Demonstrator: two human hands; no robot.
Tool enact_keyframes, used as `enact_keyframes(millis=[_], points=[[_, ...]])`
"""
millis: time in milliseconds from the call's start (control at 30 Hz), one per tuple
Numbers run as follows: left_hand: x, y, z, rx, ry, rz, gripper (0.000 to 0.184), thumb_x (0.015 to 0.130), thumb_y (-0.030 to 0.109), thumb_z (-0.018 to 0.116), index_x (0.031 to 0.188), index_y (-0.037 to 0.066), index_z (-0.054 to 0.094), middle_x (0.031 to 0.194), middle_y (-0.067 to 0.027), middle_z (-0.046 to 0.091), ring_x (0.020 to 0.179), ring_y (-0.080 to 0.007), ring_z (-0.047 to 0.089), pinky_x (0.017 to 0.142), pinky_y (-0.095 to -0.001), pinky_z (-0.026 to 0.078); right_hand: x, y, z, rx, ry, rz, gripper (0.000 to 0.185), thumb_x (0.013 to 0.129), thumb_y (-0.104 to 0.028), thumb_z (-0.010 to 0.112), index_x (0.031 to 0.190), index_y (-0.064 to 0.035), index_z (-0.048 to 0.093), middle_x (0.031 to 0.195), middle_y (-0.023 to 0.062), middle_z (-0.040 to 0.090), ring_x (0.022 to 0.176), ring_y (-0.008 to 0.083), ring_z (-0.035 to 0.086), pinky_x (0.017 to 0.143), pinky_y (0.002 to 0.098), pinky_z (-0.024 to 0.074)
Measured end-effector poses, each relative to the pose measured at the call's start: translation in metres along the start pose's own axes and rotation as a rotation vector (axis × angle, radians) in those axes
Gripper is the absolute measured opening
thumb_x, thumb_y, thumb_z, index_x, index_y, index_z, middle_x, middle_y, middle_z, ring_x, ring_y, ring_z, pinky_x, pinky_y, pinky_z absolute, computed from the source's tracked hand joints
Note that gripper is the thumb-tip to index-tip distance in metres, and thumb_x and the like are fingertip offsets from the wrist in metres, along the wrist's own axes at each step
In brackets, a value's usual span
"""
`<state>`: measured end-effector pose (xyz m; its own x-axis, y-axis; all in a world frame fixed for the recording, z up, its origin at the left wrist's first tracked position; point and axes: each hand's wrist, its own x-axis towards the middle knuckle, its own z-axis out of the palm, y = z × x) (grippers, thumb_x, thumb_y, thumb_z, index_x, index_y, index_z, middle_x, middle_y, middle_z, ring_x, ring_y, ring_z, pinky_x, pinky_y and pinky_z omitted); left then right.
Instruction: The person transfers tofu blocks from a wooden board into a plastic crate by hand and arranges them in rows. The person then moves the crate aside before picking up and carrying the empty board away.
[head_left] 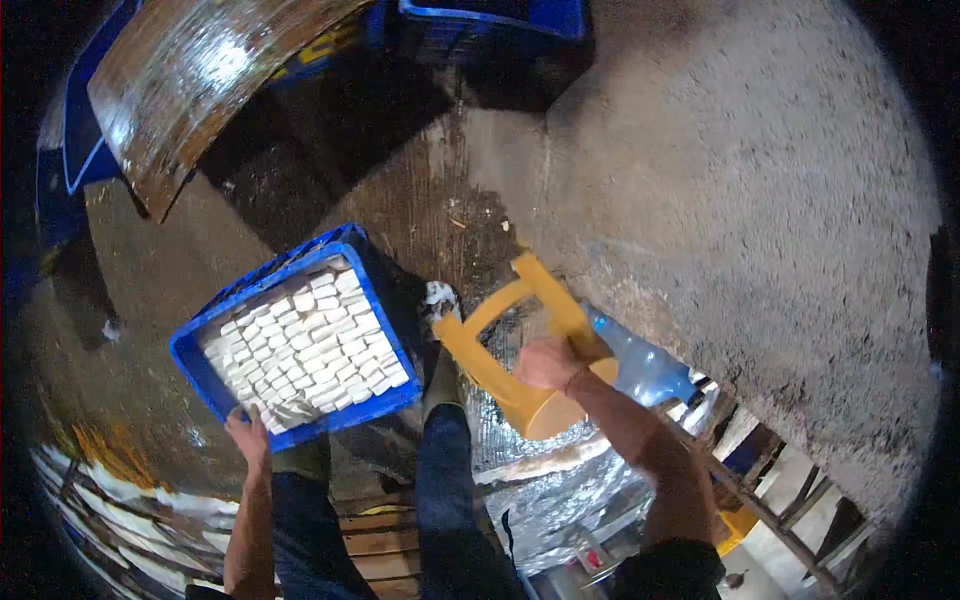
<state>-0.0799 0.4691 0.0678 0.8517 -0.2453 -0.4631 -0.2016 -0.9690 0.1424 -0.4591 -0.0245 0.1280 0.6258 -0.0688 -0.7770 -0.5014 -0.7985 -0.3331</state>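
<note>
My left hand (248, 432) is closed over the near rim of a blue plastic crate (355, 408), at its lower left corner. Rows of small white blocks (310, 345) fill the crate; what they are made of I cannot tell. To the right, my right hand (548, 364) grips a yellow plastic stool (470, 360), tipped so that its legs point up and away from me. Behind the stool lies a large clear bluish bottle (640, 355), partly covered by the stool and my forearm.
A wooden board (190, 85) rests over blue crates at the top left. Another blue crate (490, 15) stands at the top. Wooden slats (375, 545) lie by my legs, and a ladder-like wooden frame (770, 510) is at the lower right. The concrete floor looks wet.
</note>
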Motion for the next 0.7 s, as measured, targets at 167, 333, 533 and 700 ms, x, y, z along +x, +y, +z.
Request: enact_keyframes(millis=[167, 333, 533, 700], points=[[0.043, 0.003, -0.027, -0.065, 0.167, 0.034, 0.063, 0.093, 0.047, 0.056, 0.125, -0.007, 0.046, 0.116, -0.0277, 0.045, 0.107, -0.0396, 0.044, 0.096, -0.0480, 0.035, 0.007, 0.049, 0.097, 0.220, -0.134, 0.283, 0.032, 0.075, -0.033, 0.059, 0.081, -0.0039, 0.072, 0.084, 0.0200, 0.069, 0.080, 0.0394, 0.067, 0.071, 0.0484, 0.0538], [0.094, -0.075, -0.015, 0.106, 0.215, 0.168, 0.070, 0.093, 0.053, 0.053, 0.127, -0.007, 0.044, 0.118, -0.0282, 0.045, 0.110, -0.0403, 0.041, 0.097, -0.0492, 0.033, 0.017, 0.131, 0.214, 0.052, 0.063, 0.088, 0.034, 0.080, -0.035, 0.057, 0.073, -0.0045, 0.072, 0.077, 0.0201, 0.068, 0.072, 0.0392, 0.066, 0.067, 0.0508, 0.0536], [0.110, -0.122, 0.014, -0.168, 0.000, -0.115, 0.072, 0.093, 0.049, 0.058, 0.138, -0.003, 0.039, 0.136, -0.0242, 0.042, 0.126, -0.0345, 0.041, 0.104, -0.0424, 0.036, 0.049, 0.012, 0.125, 0.202, 0.821, 0.702, 0.031, 0.081, -0.024, 0.063, 0.105, -0.0035, 0.064, 0.112, 0.0199, 0.060, 0.103, 0.0366, 0.058, 0.085, 0.0481, 0.0468], [0.117, -0.139, 0.013, -0.642, -0.106, -0.215, 0.048, 0.094, 0.036, 0.062, 0.124, 0.001, 0.050, 0.113, -0.0076, 0.056, 0.101, -0.0180, 0.052, 0.089, -0.0326, 0.042, 0.102, -0.162, 0.100, 1.011, 0.827, 0.287, 0.064, 0.076, -0.027, 0.076, 0.126, 0.0026, 0.049, 0.116, 0.0292, 0.056, 0.106, 0.0444, 0.054, 0.089, 0.0497, 0.0456]])
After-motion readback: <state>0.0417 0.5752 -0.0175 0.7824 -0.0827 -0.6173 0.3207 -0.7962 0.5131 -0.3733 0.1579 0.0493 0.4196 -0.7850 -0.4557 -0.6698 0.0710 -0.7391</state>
